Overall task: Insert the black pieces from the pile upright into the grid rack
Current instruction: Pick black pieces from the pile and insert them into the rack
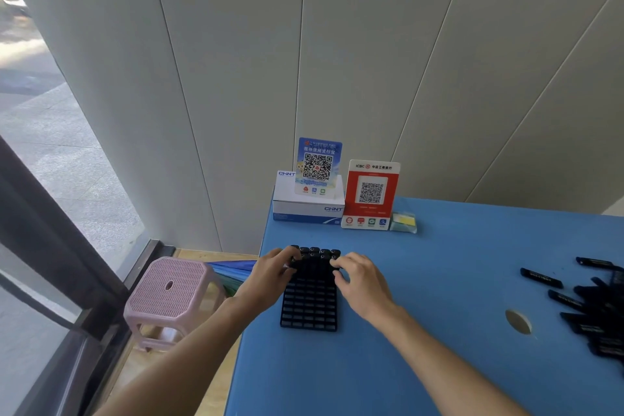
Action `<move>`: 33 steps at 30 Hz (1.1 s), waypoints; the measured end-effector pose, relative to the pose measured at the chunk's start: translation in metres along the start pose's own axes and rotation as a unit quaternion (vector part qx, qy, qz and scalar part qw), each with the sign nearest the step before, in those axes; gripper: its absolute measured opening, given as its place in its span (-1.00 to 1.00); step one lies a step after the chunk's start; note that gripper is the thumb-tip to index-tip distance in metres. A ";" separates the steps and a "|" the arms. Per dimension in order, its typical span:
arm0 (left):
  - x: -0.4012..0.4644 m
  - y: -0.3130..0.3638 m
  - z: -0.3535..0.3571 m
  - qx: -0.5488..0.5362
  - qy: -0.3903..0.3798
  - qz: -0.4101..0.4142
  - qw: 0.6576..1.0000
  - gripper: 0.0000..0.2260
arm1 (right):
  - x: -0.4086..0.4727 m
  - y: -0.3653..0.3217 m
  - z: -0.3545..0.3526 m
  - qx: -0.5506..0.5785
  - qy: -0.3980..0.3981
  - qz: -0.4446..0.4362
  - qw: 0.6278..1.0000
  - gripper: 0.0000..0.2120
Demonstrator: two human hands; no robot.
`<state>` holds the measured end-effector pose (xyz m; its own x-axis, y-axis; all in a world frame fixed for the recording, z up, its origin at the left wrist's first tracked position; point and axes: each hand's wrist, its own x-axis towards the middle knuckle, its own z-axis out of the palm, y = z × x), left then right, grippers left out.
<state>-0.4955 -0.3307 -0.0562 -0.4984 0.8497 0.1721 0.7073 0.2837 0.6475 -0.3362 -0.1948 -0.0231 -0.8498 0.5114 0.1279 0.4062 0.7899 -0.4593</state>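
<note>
Rack: one black grid rack point(309, 304) on the blue table point(422, 280), about nine upright black pieces point(319, 253) filling its far rows.
Hands: left hand point(273, 275) and right hand point(359, 279), fingers curled onto those pieces; grasp apparently pinching.
Pile: loose black pieces point(594, 307), far right.

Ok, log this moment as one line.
rack: far rows filled | left hand, right hand: at inserted pieces | pile: remaining, right
</note>
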 end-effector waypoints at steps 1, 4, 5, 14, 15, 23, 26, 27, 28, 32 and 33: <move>-0.001 0.000 0.001 0.007 -0.001 0.000 1.000 -0.79 | 0.000 0.000 0.000 0.000 0.001 0.000 1.000 -0.77; -0.003 0.003 0.003 0.037 0.000 0.002 0.999 -0.79 | -0.001 0.000 0.000 0.000 -0.004 -0.003 1.000 -0.75; -0.004 0.004 0.003 0.052 0.001 0.003 0.999 -0.80 | -0.001 0.000 -0.001 -0.003 -0.005 -0.003 1.000 -0.74; -0.012 0.009 -0.014 0.209 0.034 0.019 0.977 -0.66 | -0.011 0.000 -0.012 -0.078 -0.029 0.000 0.997 -0.55; -0.012 0.013 -0.014 0.223 0.052 0.031 0.973 -0.62 | -0.012 0.002 -0.016 -0.079 -0.022 0.006 0.997 -0.54; -0.018 0.041 -0.005 0.253 0.083 0.163 0.950 -0.59 | -0.060 0.016 -0.040 -0.145 0.041 0.062 0.987 -0.56; -0.023 0.056 0.010 0.242 0.072 0.195 0.948 -0.64 | -0.083 0.023 -0.057 -0.145 0.063 0.100 0.982 -0.57; -0.026 0.064 0.017 0.237 0.064 0.202 0.948 -0.66 | -0.095 0.029 -0.061 -0.146 0.069 0.113 0.980 -0.57; -0.030 0.074 0.024 0.235 0.055 0.210 0.948 -0.66 | -0.108 0.036 -0.065 -0.145 0.071 0.126 0.979 -0.57; -0.039 0.111 0.054 0.243 0.037 0.208 0.947 -0.64 | -0.147 0.056 -0.087 -0.147 0.069 0.154 0.975 -0.57; -0.041 0.124 0.063 0.241 0.034 0.202 0.949 -0.64 | -0.155 0.062 -0.093 -0.149 0.066 0.152 0.975 -0.57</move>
<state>-0.3562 -0.3029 -0.0298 -0.1584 0.9063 0.3918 0.9862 0.1259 0.1076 -0.1477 -0.1937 0.0101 -0.6324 0.7606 0.1468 0.7289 0.6484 -0.2198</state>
